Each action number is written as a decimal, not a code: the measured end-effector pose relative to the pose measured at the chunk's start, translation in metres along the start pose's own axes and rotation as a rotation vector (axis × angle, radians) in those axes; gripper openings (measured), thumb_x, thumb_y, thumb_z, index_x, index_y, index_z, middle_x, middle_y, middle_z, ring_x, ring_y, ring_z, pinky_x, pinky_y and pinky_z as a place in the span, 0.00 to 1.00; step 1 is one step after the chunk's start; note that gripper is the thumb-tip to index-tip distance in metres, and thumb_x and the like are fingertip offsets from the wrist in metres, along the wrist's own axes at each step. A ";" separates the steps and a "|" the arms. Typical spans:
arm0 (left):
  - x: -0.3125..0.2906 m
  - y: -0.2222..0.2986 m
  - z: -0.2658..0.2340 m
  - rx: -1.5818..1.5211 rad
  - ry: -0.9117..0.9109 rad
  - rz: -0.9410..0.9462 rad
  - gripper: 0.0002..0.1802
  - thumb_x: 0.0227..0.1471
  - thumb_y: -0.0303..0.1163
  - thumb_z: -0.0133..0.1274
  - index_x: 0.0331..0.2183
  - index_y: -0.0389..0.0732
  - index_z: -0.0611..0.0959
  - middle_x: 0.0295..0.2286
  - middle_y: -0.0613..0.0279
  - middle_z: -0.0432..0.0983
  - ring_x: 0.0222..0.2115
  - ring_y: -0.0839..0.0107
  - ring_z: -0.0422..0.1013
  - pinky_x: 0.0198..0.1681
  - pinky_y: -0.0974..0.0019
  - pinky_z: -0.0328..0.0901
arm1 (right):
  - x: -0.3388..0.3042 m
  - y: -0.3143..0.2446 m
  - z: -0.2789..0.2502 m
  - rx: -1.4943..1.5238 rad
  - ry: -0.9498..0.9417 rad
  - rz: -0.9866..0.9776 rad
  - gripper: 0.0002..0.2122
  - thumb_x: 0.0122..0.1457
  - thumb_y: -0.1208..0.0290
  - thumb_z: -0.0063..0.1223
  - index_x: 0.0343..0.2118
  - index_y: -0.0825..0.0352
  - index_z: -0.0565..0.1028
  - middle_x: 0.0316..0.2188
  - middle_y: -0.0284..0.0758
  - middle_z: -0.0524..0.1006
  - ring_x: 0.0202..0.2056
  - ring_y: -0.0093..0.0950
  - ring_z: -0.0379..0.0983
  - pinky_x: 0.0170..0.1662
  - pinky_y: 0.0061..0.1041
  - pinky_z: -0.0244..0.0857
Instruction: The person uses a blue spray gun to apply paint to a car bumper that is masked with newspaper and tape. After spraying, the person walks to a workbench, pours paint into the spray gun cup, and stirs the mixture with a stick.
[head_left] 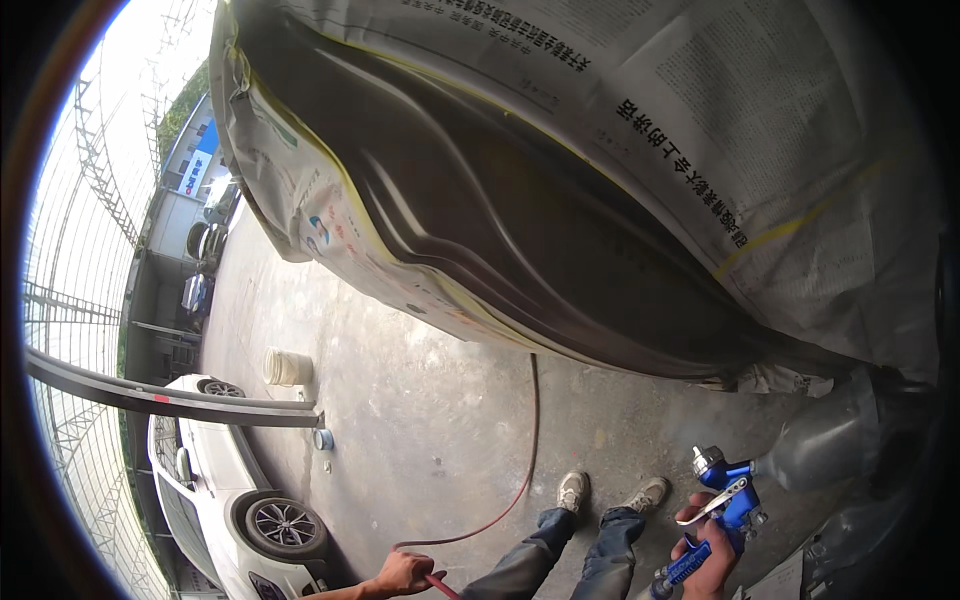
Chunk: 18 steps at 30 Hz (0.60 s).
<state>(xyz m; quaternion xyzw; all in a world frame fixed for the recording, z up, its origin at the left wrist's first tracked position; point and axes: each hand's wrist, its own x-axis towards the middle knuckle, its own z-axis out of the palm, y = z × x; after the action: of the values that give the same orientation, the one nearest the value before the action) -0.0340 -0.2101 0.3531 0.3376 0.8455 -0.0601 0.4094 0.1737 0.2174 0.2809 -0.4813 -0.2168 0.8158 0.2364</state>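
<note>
My right hand (710,570) is wrapped round the handle of a blue spray gun (738,505), fingers at its silver trigger. A translucent grey cup (820,440) adjoins the gun. The silver nozzle points up and left, below and apart from a dark grey car body panel (480,190). Yellow masking tape (560,145) edges this panel, with newspaper (740,90) and white masking paper (345,245) around it. At the lower edge my left hand (405,575) is closed round a red air hose (440,586). Part of the hose is hidden behind the hand.
The hose curves over the concrete floor (400,340) and passes behind the panel. A white car (205,470) stands at the left. Near it are a grey post (240,408), a whitish bucket (287,367) and a small blue-grey can (323,439). My shoes (573,490) are below the panel.
</note>
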 end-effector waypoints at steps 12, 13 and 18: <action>-0.069 -0.056 0.001 -0.370 0.485 -0.316 0.29 0.41 0.43 0.68 0.09 0.38 0.70 0.09 0.52 0.63 0.10 0.56 0.63 0.16 0.58 0.57 | -0.061 -0.046 0.111 -0.179 0.218 -0.032 0.15 0.59 0.68 0.49 0.49 0.61 0.69 0.39 0.29 0.75 0.36 0.21 0.71 0.21 0.19 0.60; -0.071 -0.060 0.005 -0.379 0.531 -0.306 0.28 0.41 0.43 0.68 0.08 0.37 0.70 0.09 0.52 0.63 0.10 0.56 0.62 0.16 0.59 0.57 | -0.068 -0.048 0.122 -0.157 0.185 -0.056 0.15 0.59 0.68 0.49 0.49 0.62 0.69 0.40 0.30 0.75 0.36 0.21 0.71 0.21 0.19 0.60; -0.084 -0.064 0.018 -0.494 0.705 -0.323 0.27 0.41 0.40 0.68 0.09 0.36 0.70 0.07 0.52 0.61 0.09 0.60 0.60 0.15 0.60 0.54 | -0.090 -0.063 0.161 -0.182 0.170 -0.093 0.15 0.59 0.70 0.49 0.49 0.63 0.69 0.40 0.31 0.76 0.36 0.22 0.73 0.20 0.19 0.61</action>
<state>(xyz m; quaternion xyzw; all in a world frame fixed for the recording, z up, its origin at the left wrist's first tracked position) -0.0256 -0.3097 0.3919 0.0936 0.9640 0.1984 0.1505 0.0801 0.1941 0.4500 -0.5578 -0.2911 0.7371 0.2467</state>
